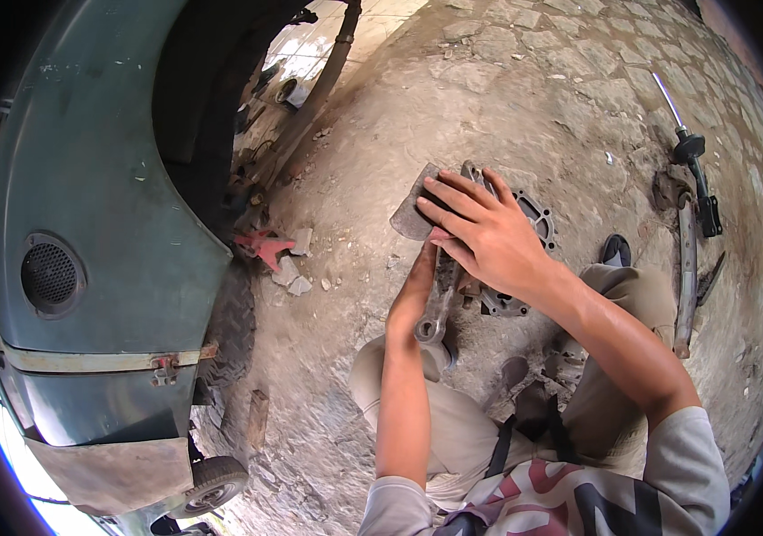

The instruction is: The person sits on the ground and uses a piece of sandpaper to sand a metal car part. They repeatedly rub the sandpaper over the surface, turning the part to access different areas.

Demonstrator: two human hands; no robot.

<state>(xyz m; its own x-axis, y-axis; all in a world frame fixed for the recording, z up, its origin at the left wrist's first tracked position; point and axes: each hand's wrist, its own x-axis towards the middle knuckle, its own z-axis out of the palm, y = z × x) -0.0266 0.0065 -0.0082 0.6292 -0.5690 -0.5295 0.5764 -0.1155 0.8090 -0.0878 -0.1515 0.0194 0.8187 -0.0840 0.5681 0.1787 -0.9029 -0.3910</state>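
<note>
A worn grey sheet of sandpaper (413,207) with a reddish patch near its lower edge lies under the fingers of my right hand (493,230), its thumb bent in below them. Close against it from the near left comes my left hand (422,272); its fingers are mostly hidden behind the right hand and the sheet. Between my forearms a long dirty metal arm (433,317) runs away from me, with a round hole at its near end. Past my right wrist shows a metal ring plate with bolt holes (538,219), partly covered by the hand.
To the left stands a green vehicle body (104,223) above a tyre (234,322). A red jack stand (265,247) sits beside broken stones (290,272). At the right lie a shock absorber (690,147) and a long metal bar (685,277). The ground is rough stone.
</note>
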